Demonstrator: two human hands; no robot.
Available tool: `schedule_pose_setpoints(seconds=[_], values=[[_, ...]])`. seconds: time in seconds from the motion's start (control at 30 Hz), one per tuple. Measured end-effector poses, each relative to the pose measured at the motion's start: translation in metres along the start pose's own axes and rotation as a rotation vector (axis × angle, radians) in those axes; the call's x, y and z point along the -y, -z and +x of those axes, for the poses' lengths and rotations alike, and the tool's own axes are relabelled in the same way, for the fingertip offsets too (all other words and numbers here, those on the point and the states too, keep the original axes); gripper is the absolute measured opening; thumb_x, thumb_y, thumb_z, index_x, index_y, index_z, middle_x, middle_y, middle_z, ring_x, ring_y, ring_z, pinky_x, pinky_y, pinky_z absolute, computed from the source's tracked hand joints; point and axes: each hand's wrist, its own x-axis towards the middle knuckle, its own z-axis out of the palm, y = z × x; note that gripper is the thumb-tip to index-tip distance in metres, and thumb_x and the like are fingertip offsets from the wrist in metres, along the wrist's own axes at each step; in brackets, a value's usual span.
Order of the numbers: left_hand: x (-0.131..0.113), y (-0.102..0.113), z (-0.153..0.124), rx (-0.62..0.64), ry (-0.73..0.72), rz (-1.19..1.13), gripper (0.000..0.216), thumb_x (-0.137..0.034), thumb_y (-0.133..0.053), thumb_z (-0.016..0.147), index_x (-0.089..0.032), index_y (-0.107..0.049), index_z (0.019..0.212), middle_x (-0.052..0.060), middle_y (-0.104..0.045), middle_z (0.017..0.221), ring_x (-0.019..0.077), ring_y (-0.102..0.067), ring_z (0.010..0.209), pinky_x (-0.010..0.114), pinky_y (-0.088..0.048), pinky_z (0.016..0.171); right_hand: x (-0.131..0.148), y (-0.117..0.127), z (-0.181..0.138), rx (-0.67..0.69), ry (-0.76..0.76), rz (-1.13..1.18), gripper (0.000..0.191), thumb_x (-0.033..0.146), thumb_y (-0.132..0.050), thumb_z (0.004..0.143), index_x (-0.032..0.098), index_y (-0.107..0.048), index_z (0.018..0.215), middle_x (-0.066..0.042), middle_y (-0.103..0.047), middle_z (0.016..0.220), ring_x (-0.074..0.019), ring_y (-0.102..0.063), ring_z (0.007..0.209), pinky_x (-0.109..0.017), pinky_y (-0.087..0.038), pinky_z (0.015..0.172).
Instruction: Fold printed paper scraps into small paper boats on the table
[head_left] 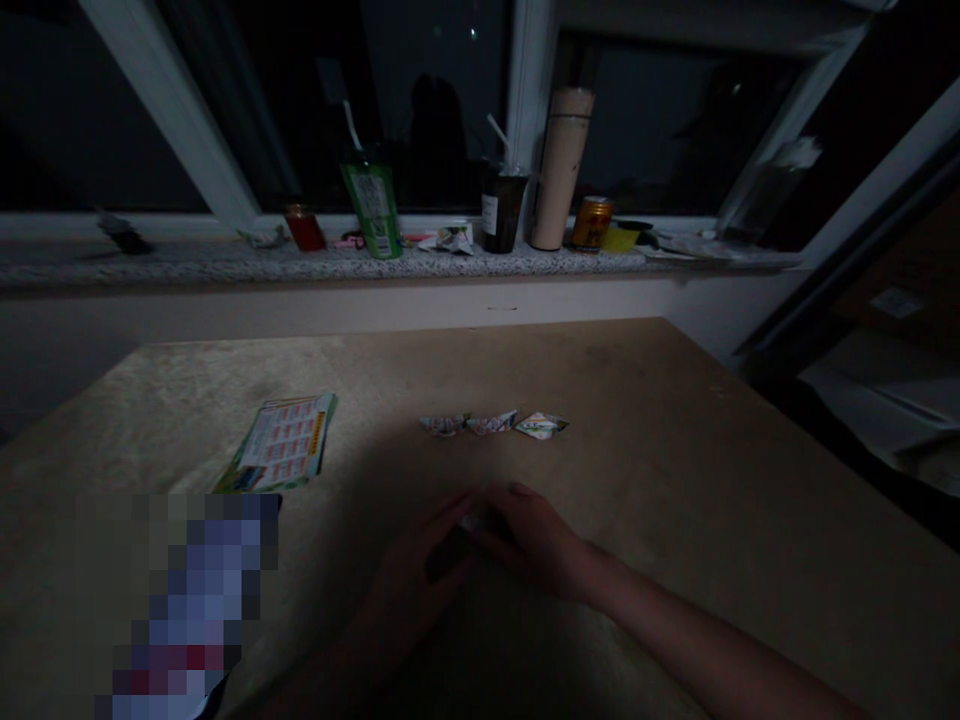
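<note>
My left hand [424, 565] and my right hand [536, 535] meet low over the table, in shadow. Between their fingertips is a small pale piece of paper [472, 520], mostly hidden by the fingers. Both hands have curled fingers closed on it. Just beyond them lie three small folded pieces of printed paper in a row: a left one [444, 426], a middle one [492, 422] and a right one [542, 426]. They are pointed at the ends. To the left rests a stack of printed paper sheets [281, 440] with a green border.
A blurred-out bluish object [214, 580] lies on the table [637, 400] at the near left. Along the windowsill [442, 262] stand a green cup [373, 205], a dark cup [502, 208], both with straws, a tall pink flask [562, 170], a gold can [592, 223] and a red jar [304, 228].
</note>
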Motion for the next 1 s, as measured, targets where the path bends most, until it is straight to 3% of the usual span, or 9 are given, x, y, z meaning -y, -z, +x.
schedule_pose_setpoints(seconds=[0.33,0.57,0.77,1.0], values=[[0.005,-0.004,0.004,0.08,0.015,-0.044,0.062,-0.019,-0.057,0.079,-0.023,-0.042,0.139,0.006,-0.055,0.133,0.0238,-0.055,0.116,0.041,-0.041,0.1,-0.005,-0.006,0.002,0.0,-0.025,0.146,0.028,0.024,-0.067,0.079,0.021,-0.053,0.103,0.002,-0.063,0.079,-0.0153,-0.055,0.069,-0.028,-0.037,0.072],[-0.003,-0.002,0.005,0.055,0.105,-0.176,0.06,-0.019,-0.06,0.076,-0.024,-0.047,0.134,0.002,-0.064,0.121,0.0234,-0.061,0.107,0.039,-0.045,0.096,-0.007,-0.003,0.002,-0.033,-0.015,0.293,0.023,0.026,-0.07,0.078,0.021,-0.058,0.097,0.003,-0.064,0.081,-0.014,-0.056,0.073,-0.029,-0.038,0.079],[-0.003,-0.002,0.006,0.043,0.151,-0.264,0.043,-0.025,-0.06,0.079,-0.023,-0.061,0.121,0.001,-0.068,0.113,0.0245,-0.065,0.102,0.037,-0.05,0.091,-0.008,-0.005,0.0,-0.061,-0.09,0.501,0.02,0.024,-0.072,0.075,0.018,-0.061,0.091,0.001,-0.063,0.079,-0.0141,-0.057,0.072,-0.023,-0.043,0.065],[-0.003,-0.002,0.004,0.064,0.078,-0.117,0.044,-0.025,-0.054,0.084,-0.023,-0.055,0.129,0.001,-0.062,0.124,0.0236,-0.059,0.111,0.041,-0.043,0.099,-0.009,-0.009,-0.001,-0.137,-0.054,0.612,0.025,0.026,-0.073,0.073,0.019,-0.065,0.096,-0.002,-0.067,0.088,-0.0157,-0.061,0.078,-0.024,-0.046,0.069]])
